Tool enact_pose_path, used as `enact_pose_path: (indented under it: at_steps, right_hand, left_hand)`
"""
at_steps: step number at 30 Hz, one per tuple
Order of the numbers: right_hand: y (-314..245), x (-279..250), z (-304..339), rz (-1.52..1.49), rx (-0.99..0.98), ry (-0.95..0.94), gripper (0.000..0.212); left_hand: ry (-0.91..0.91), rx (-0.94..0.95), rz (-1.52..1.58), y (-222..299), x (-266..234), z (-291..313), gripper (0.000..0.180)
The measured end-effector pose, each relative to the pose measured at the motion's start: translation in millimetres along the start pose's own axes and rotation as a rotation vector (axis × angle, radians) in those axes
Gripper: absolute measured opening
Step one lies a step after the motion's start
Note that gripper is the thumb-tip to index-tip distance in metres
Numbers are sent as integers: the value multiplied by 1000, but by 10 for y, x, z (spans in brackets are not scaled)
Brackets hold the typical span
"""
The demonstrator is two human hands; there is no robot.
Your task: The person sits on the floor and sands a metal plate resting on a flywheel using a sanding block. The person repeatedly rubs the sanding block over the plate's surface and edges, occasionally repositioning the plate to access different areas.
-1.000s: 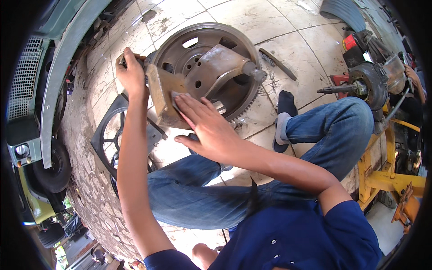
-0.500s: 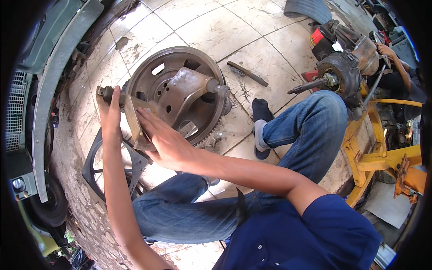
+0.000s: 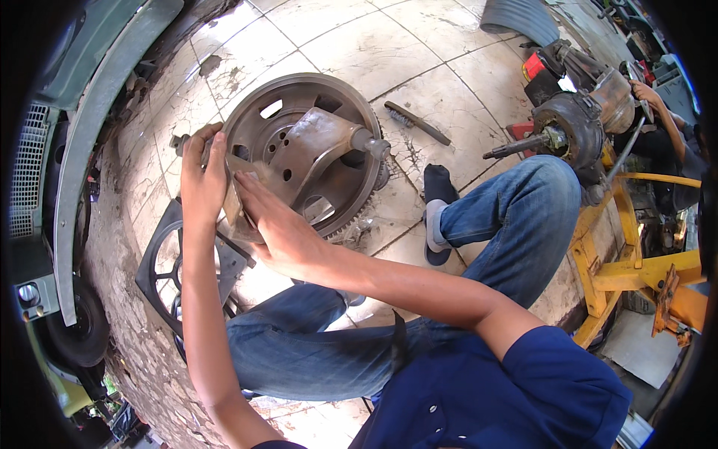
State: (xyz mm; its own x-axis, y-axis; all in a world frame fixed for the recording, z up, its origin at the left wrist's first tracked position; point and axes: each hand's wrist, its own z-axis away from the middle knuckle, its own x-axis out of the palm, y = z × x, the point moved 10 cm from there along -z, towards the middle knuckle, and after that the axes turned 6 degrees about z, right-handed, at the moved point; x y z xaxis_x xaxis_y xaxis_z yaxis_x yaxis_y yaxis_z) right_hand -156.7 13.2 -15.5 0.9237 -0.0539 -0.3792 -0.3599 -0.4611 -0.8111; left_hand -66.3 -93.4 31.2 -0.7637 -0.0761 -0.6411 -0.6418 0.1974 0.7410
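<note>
Metal plate (image 3: 232, 208) is tilting near the lower-left edge of the wheel (image 3: 258, 136), between 2 hands. The left hand (image 3: 203, 178) is pointing upward beside it; whether it is gripping, I cannot tell. The right hand (image 3: 278, 227) is lying flat against the plate, fingers stretching straight.

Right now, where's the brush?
In the head view, the brush lies on the tiled floor, just right of the toothed metal wheel and above the person's right foot in the picture.
</note>
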Motion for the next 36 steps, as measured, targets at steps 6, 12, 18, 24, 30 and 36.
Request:
enact_pose_path:
  at_steps: [6, 12, 18, 24, 30, 36]
  right_hand:
    - [-195, 115, 56, 158, -171, -135, 86]
    - [-246, 310, 105, 453, -270, -152, 76]
    - [-258, 159, 37, 467, -304, -201, 61]
    - [-214, -93, -168, 449, -444, -421, 60]
    - [-116, -84, -107, 515, -510, -656, 77]
    - [83, -246, -28, 660, -537, -746, 88]
  left_hand:
    - [17, -206, 289, -396, -62, 91, 38]
    - [74, -245, 576, -740, -92, 196, 49]
    - [80, -300, 627, -661, -44, 187, 51]
    - [82, -317, 720, -452, 72, 219, 36]
    - [12, -361, 750, -626, 206, 293, 38]
    - [-256, -447, 655, -361, 350, 403, 49]
